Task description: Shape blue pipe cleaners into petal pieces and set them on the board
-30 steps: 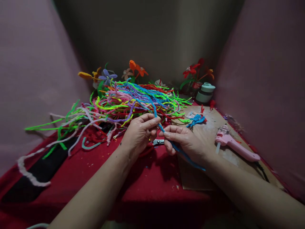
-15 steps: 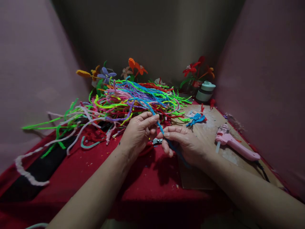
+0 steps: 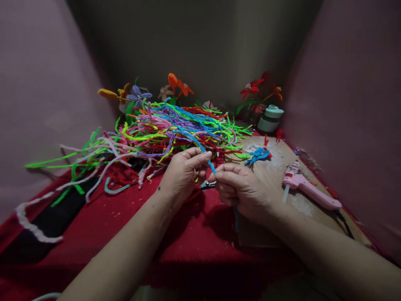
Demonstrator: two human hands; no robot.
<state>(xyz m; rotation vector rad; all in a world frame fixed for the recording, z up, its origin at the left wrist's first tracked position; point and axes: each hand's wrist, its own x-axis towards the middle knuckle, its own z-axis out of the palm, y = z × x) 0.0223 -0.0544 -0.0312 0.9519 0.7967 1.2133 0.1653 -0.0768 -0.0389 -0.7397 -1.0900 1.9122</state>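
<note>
A blue pipe cleaner (image 3: 210, 164) runs between my two hands above the red cloth. My left hand (image 3: 184, 169) pinches it between thumb and forefinger, and its far stretch slants up toward the heap of coloured pipe cleaners (image 3: 184, 125). Lower down, my right hand (image 3: 241, 186) grips the same pipe cleaner, its fingers curled in; a bit of blue hangs below that palm. Just under the fingertips lies a metal cutting tool (image 3: 208, 184), mostly covered. To the right, a small tied blue bundle (image 3: 258, 155) rests on the brown board (image 3: 269, 179).
A pink glue gun (image 3: 308, 190) lies on the board's right side. Behind it stands a lidded jar (image 3: 270, 119). Fuzzy flowers, such as a purple one (image 3: 138, 96) and a red one (image 3: 251, 88), line the back. Loose pale strands (image 3: 34, 230) cross a black strip at left.
My right fingers have curled in tighter around the blue pipe cleaner. Its lower end has swung from slanting right to hanging down. My left hand keeps nearly the same pinch.
</note>
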